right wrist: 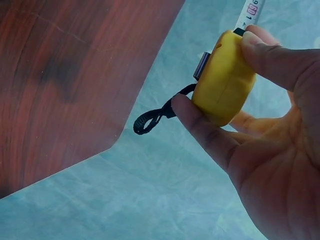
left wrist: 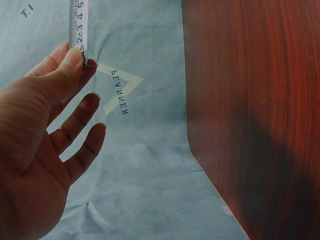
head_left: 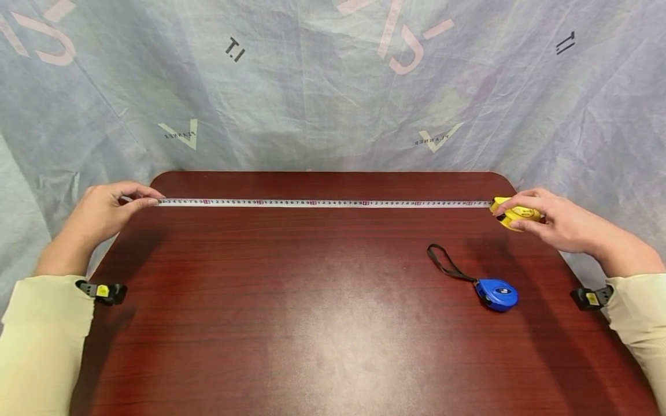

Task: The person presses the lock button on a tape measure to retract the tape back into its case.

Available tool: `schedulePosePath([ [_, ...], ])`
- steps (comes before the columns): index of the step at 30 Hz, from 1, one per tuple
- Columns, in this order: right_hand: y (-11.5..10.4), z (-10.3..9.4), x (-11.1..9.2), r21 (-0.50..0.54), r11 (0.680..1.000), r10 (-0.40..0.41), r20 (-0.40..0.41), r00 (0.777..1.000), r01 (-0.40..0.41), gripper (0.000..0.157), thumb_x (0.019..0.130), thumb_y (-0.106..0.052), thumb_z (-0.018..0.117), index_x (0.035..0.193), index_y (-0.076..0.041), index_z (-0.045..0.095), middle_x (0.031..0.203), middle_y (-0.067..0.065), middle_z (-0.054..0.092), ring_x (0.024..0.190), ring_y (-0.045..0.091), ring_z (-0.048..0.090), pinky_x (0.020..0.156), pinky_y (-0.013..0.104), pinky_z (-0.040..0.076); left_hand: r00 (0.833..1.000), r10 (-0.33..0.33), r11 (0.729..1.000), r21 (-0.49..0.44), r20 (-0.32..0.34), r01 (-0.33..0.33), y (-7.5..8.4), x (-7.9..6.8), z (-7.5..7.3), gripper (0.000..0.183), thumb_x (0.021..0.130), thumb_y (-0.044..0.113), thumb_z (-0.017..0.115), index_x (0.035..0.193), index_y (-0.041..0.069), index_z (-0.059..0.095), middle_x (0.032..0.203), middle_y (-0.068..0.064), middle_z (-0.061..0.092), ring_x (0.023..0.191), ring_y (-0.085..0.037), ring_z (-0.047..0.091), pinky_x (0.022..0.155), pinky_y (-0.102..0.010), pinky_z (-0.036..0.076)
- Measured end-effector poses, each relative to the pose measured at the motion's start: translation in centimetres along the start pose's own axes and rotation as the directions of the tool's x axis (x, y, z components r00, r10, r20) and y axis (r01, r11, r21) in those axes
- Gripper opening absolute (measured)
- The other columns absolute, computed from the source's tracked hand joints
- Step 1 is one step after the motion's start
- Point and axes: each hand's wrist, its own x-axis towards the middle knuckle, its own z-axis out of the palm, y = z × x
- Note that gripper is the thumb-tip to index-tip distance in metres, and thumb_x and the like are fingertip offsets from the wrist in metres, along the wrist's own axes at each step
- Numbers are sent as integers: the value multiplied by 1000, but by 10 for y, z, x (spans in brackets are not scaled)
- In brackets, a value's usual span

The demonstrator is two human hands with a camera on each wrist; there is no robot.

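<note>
A white tape blade (head_left: 322, 203) with printed numbers stretches straight across the far part of the table in the head view. Its free end is pinched between thumb and forefinger of my left hand (head_left: 117, 205); the other left fingers are spread, as the left wrist view shows. My right hand (head_left: 559, 222) grips the yellow tape measure (right wrist: 225, 80) that the blade comes out of. From the yellow case hangs a black strap (right wrist: 155, 117). Nearer me on the right, a blue tape measure (head_left: 498, 294) lies on the table with its black wrist strap (head_left: 442, 263) looped toward the left.
The dark red-brown table (head_left: 250, 323) has rounded far corners and shows glare in front. Behind it and at its sides hangs a grey printed cloth (head_left: 312, 98). Each wrist carries a small black camera, one (head_left: 109, 293) on the left and one (head_left: 591, 299) on the right.
</note>
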Motion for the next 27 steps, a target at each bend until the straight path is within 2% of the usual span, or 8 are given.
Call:
schedulePosePath([
  [5,-4,1,-2,-18,1000,25,9,1000,-25,39,85,10,77,105,-24,71,121,9,60,104,-1,43,71,33,45,1000,9,1000,-9,-1,-9,-1,1,2,12,94,22,80,106,19,81,86,14,73,70,8,56,63,-13,38],
  [8,-7,2,-2,5,999,42,18,999,-42,38,87,9,76,106,-23,71,123,8,59,102,-1,44,71,29,45,1000,5,1000,-21,12,-5,-2,1,3,12,95,23,79,107,20,81,87,19,72,71,9,56,64,-13,39],
  [13,-9,2,-2,47,998,46,0,999,-46,39,87,12,75,108,-20,71,122,8,58,103,-2,44,75,19,40,1000,-10,1000,-30,15,10,-4,2,3,13,95,25,79,107,21,80,87,23,70,72,4,59,64,-13,39],
  [16,-9,2,0,80,996,38,-10,999,-37,42,85,14,75,115,-15,69,119,7,58,99,2,46,74,17,39,1000,-5,1000,-23,6,6,-5,2,4,13,94,24,79,106,21,80,86,20,71,71,4,58,64,-13,39],
  [22,-10,-1,3,153,986,57,8,998,-58,63,88,14,73,143,-9,53,113,4,58,86,10,54,71,17,41,1000,3,1000,-28,-1,-3,-6,3,5,12,93,21,81,105,20,81,85,17,72,69,4,57,62,-12,38],
  [27,-10,-2,4,156,982,100,46,994,-106,70,91,9,72,153,-11,46,126,6,55,93,8,52,76,14,38,1000,2,1000,-21,4,-2,-5,3,6,11,93,21,81,104,21,81,86,13,73,69,4,57,62,-13,38],
])
